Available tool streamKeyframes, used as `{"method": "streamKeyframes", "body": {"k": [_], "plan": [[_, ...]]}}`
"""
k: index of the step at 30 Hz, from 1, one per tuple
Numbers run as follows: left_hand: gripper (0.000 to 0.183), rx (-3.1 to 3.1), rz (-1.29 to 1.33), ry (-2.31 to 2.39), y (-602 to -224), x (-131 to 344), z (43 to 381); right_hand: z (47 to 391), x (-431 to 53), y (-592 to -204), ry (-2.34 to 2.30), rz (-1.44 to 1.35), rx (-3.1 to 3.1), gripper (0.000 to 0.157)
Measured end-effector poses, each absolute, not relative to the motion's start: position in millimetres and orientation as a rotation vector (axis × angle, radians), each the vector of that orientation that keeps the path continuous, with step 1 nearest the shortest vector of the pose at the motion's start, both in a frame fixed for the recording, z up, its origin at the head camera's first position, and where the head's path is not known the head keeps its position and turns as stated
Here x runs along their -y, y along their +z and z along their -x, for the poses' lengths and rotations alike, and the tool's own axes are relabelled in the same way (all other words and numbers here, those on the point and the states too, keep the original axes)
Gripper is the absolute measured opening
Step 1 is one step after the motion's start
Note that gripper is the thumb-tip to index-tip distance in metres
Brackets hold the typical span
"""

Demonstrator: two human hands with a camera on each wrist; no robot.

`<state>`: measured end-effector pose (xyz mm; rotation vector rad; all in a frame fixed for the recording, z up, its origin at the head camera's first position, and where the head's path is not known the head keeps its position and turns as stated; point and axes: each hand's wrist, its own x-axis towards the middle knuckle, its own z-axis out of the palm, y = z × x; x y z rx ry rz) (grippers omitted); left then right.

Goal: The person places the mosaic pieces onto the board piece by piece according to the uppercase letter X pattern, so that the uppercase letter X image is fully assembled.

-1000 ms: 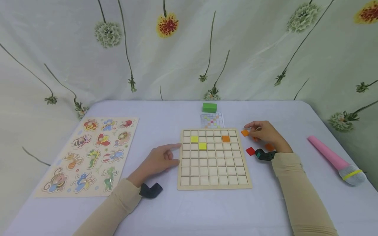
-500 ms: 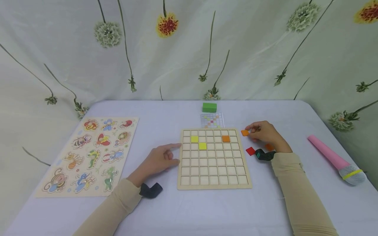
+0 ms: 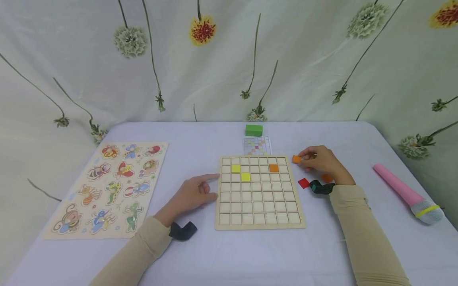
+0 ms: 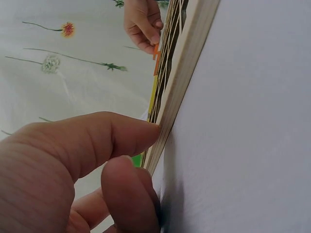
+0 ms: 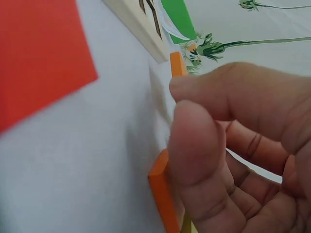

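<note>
Right of the wooden grid board, my right hand pinches an orange square tile between thumb and finger. In the right wrist view this tile is held just off the cloth, and another orange tile lies below the fingers. My left hand touches the board's left edge with its index finger and thumb, as the left wrist view also shows at the board's side. Two yellow tiles and one orange tile sit in board cells.
A red tile and an orange tile lie by the right wrist. Behind the board are a pattern card and a green block. An insect picture puzzle lies left; a pink toy microphone lies right.
The right hand has taken hold of the orange tile and raised it slightly off the cloth. The left hand and the board have stayed in place.
</note>
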<state>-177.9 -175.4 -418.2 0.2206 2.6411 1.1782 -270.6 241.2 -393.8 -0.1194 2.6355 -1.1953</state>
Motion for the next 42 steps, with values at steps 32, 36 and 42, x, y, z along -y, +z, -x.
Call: {"method": "streamKeyframes", "body": {"k": [32, 36, 42], "plan": [[0.062, -2.649, -0.209, 1.167, -418, 175, 178, 263, -205, -380, -1.292, 0.501, -2.43, 0.029], [0.062, -2.647, -0.206, 1.171, -418, 175, 178, 263, -200, -381, -1.269, 0.548, -2.408, 0.028], [0.062, -2.649, -0.205, 1.17, -419, 175, 178, 260, -191, -381, -1.245, 0.621, -2.369, 0.027]]}}
